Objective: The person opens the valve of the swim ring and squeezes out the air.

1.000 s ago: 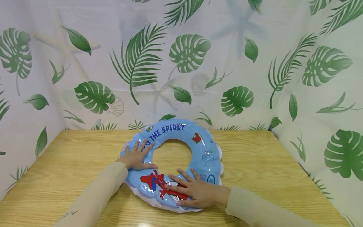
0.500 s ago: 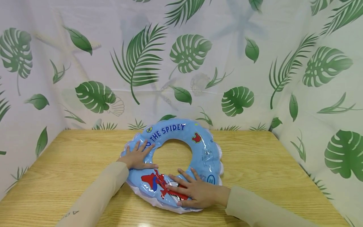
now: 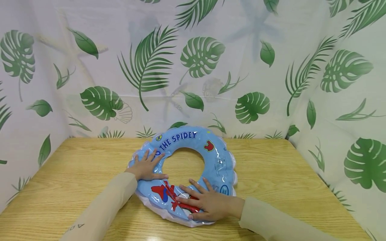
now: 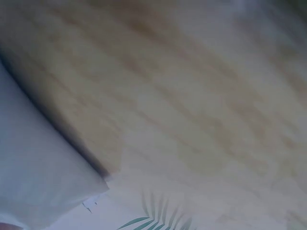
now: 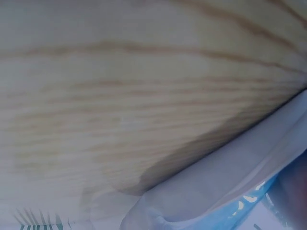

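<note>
A light blue inflatable swim ring (image 3: 214, 144) with a pale scalloped edge lies flat on the wooden table, printed with "THE SPIDEY" and a red and blue figure. On its left side rests my left hand (image 3: 146, 167), fingers spread and straight, thumb reaching to the inner hole. My right hand (image 3: 211, 202) lies across the near right part of the ring, fingers extended and covering some of the printed figure. In the right wrist view the ring's pale edge (image 5: 206, 172) shows beside the tabletop. The left wrist view catches the pale edge (image 4: 43, 158) at its left.
The wood-grained table (image 3: 271, 167) extends to both sides of the ring. A white cloth backdrop (image 3: 229, 83) printed with green leaves stands behind it and along the left and right sides.
Both hands stay spread on the swim ring. Near the left hand the printed figure has shifted very slightly to the right; little else differs.
</note>
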{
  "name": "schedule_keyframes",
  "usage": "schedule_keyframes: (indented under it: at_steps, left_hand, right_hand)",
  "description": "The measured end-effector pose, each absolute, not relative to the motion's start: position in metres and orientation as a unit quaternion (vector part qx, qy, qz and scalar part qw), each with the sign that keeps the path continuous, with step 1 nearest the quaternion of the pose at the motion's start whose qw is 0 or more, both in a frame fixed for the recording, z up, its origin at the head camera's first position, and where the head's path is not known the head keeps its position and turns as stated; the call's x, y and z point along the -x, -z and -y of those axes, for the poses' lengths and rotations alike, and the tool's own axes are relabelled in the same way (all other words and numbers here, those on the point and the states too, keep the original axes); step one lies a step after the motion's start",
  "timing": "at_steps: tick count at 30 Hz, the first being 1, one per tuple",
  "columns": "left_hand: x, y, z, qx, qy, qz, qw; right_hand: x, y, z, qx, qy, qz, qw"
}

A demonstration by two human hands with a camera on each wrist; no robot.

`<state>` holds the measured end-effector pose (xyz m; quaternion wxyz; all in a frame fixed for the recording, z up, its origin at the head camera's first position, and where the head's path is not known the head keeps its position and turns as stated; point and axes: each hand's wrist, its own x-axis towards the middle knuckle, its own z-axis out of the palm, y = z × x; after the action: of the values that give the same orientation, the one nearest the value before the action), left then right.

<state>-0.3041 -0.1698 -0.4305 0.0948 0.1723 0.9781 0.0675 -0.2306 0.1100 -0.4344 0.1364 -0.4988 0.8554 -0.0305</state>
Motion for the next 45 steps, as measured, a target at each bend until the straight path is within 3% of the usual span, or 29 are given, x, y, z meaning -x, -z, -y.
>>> schedule_keyframes:
  at_steps: [22, 31, 38, 45]
  left_hand:
    - [0.3, 0.429, 0.171, -0.174, -0.056, -0.98, 0.079]
    - [0.298, 0.429, 0.17, -0.18, -0.047, -0.982, 0.046]
    - [0.293, 0.422, 0.17, -0.189, -0.08, -0.979, -0.004]
    - [0.275, 0.411, 0.167, -0.162, -0.095, -0.982, -0.011]
  right_hand:
    - [0.232, 0.417, -0.105, 0.493, 0.0, -0.855, 0.163]
    - [0.245, 0.397, -0.104, 0.456, 0.024, -0.888, 0.063]
    - [0.281, 0.382, -0.122, 0.4, 0.083, -0.912, -0.037]
    - [0.318, 0.387, -0.142, 0.335, 0.103, -0.933, -0.085]
